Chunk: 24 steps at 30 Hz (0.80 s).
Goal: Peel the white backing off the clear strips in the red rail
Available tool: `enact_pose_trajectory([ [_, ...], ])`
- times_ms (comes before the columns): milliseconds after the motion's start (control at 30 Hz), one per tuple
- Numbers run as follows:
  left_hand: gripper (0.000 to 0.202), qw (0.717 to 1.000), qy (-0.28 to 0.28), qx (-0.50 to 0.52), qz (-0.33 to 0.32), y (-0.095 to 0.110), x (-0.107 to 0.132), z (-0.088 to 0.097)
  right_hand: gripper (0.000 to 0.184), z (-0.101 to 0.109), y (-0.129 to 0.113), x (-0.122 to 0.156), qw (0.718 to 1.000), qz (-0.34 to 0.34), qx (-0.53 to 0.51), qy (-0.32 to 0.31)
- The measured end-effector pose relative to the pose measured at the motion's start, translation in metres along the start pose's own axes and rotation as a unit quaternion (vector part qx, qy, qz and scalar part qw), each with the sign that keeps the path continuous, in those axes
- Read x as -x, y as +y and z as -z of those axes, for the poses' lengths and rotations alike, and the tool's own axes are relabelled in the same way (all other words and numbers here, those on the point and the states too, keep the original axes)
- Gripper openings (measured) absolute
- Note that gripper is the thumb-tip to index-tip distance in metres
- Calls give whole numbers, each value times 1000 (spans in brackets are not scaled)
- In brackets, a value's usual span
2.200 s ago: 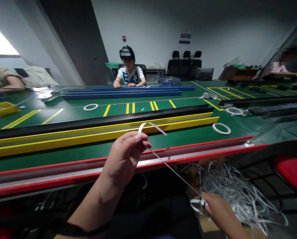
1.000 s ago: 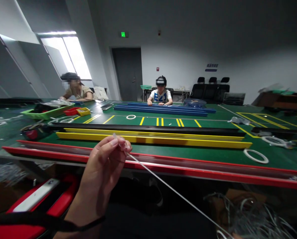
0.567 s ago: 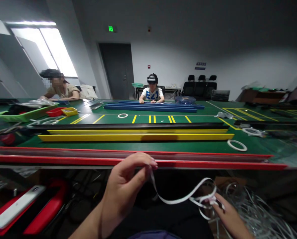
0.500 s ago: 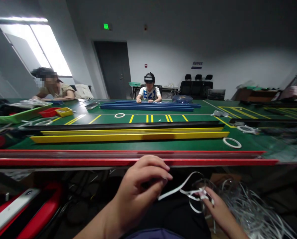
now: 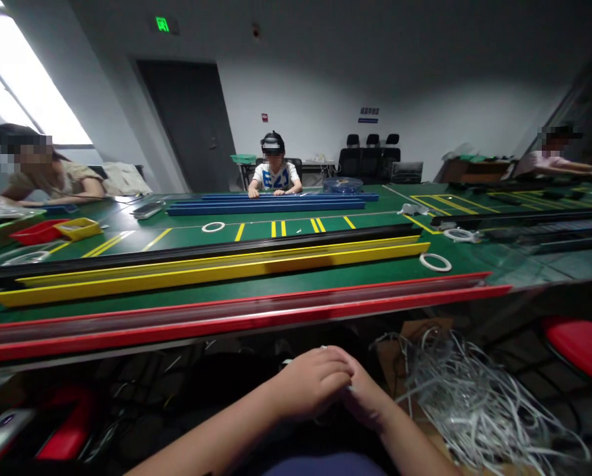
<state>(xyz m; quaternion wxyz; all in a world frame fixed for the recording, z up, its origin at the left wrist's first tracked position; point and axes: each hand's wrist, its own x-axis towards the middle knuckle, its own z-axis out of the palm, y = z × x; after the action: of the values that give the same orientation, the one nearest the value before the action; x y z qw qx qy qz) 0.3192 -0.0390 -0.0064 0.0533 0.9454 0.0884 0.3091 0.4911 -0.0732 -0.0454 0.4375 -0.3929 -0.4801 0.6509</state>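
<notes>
The left hand [image 5: 312, 382] has closed over the right hand [image 5: 368, 396] at six o'clock, below the red channel [image 5: 276, 318], fingers curled, grip impossible to tell, so the white strip is hidden, probably bunched between them.

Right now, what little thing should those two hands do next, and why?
Maybe ease the left hand a little off the right hand. They're together, with the left one covering part of the right, so I can't tell what's between them; only small white bits peek out.
</notes>
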Motion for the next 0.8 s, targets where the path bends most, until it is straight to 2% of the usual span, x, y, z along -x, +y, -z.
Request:
enact_pose_trajectory([
  [67,22,999,42,-14,3,-1,14,-8,62,-12,0,-3,992,-36,-120,-25],
  [100,23,999,44,-20,16,-1,20,-10,62,-17,0,-3,985,-53,-161,-42],
  [200,25,997,6,-46,61,-3,31,-13,63,-26,4,-4,966,-80,-240,-58],
  [367,28,992,-57,-60,97,-6,36,-19,68,-16,16,-5,960,-123,-232,-93],
  [433,29,988,-69,-42,133,-4,35,-25,63,-11,20,-7,960,-134,-218,-114],
  [500,31,978,-68,-11,195,-2,33,-32,49,-8,22,-8,957,-134,-232,-115],
  [567,34,963,-61,11,261,-5,33,-36,31,-2,23,-9,951,-121,-264,-107],
  [633,36,939,-44,15,341,-13,36,-35,26,6,22,-8,948,-107,-286,-95],
  [733,37,887,4,15,462,-33,47,-25,39,22,20,-3,957,-98,-271,-34],
  [800,34,863,28,30,504,-41,52,-20,49,25,20,-3,966,-93,-241,15],
])
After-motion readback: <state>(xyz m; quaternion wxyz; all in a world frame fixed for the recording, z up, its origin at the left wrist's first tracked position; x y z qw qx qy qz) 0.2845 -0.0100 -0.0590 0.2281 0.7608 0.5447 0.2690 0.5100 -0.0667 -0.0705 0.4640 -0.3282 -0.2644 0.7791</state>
